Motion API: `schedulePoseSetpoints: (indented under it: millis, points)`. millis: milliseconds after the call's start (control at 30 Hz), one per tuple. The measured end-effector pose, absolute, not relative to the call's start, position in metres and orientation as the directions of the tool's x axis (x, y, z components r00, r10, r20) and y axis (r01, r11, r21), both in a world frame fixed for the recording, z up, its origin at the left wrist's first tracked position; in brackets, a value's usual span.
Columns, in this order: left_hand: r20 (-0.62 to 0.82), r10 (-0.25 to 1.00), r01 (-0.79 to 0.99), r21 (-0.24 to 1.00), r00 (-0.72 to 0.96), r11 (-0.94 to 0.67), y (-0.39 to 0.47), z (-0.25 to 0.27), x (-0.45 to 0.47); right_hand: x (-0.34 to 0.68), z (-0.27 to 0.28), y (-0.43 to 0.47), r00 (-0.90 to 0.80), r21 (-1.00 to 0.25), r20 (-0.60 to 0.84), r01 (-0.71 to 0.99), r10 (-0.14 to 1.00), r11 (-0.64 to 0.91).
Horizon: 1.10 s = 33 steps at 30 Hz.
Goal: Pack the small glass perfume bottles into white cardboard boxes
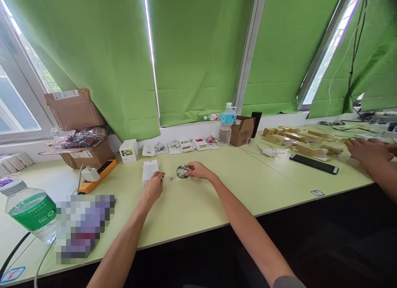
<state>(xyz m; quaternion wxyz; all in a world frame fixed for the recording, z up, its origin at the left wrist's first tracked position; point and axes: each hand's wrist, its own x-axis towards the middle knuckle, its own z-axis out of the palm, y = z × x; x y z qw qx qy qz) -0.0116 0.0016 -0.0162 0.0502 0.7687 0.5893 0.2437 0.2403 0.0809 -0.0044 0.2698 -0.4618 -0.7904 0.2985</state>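
My right hand (200, 171) grips the right edge of a small round glass ornament (182, 171) with a dark pattern and a little cap on top, at the table's middle. To the left of it, my left hand (154, 188) has its fingers drawn together. A tiny dark bit shows at its fingertips, too small to name. Just behind the left hand lies a white printed box (150, 169), partly covered by the hand. A tiny purplish piece (171, 178) rests on the table between my two hands.
Small white boxes (129, 150), a similar ornament (159, 147) and a large water bottle (226, 124) line the back. At left are an open carton (85, 153), an orange power strip (104, 169) and a green-labelled bottle (32, 209). Another person's hands (369, 151) and a black phone (314, 164) are at right.
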Motion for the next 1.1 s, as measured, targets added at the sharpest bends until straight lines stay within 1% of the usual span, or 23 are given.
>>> schedulePoseSetpoints:
  millis: [100,200,300,400,467,567,700,767,867,967,1100]
  points:
    - [0.299,0.938,0.899,0.343,0.172,-0.274,0.001,-0.015,-0.011,0.242,-0.004,0.080,-0.412,-0.716,0.161,0.577,0.897,0.393]
    - [0.321,0.933,0.896,0.348,0.165,-0.278,-0.001,-0.013,-0.010,0.242,-0.001,0.078,-0.367,-0.733,0.195,0.562,0.910,0.384]
    - [0.375,0.917,0.876,0.387,0.137,-0.289,-0.001,-0.012,-0.008,0.241,0.007,0.074,-0.287,-0.731,0.330,0.526,0.899,0.435]
    - [0.418,0.905,0.847,0.450,0.081,-0.283,-0.001,-0.010,-0.008,0.239,0.016,0.067,-0.195,-0.686,0.499,0.507,0.845,0.522]
    - [0.424,0.905,0.832,0.487,0.040,-0.265,-0.001,-0.008,-0.008,0.236,0.020,0.061,-0.166,-0.655,0.546,0.527,0.821,0.542]
    - [0.393,0.919,0.825,0.528,-0.027,-0.202,-0.001,-0.004,-0.009,0.230,0.021,0.052,-0.214,-0.628,0.533,0.548,0.818,0.553]
    - [0.334,0.932,0.828,0.556,-0.141,-0.074,-0.004,0.002,-0.010,0.215,0.014,0.043,-0.343,-0.574,0.513,0.545,0.787,0.611]
    - [0.322,0.931,0.824,0.564,-0.174,-0.042,-0.005,0.004,-0.010,0.205,0.010,0.039,-0.418,-0.547,0.472,0.552,0.777,0.629]
    - [0.319,0.930,0.820,0.571,-0.183,-0.034,-0.006,0.005,-0.010,0.192,0.004,0.034,-0.487,-0.500,0.349,0.625,0.800,0.599]
    - [0.326,0.929,0.819,0.572,-0.175,-0.046,-0.004,0.003,-0.011,0.181,-0.001,0.027,-0.525,-0.374,0.269,0.716,0.808,0.590]
    - [0.351,0.922,0.814,0.575,-0.161,-0.077,-0.002,-0.002,-0.011,0.173,-0.007,0.022,-0.523,-0.153,0.232,0.813,0.820,0.562]
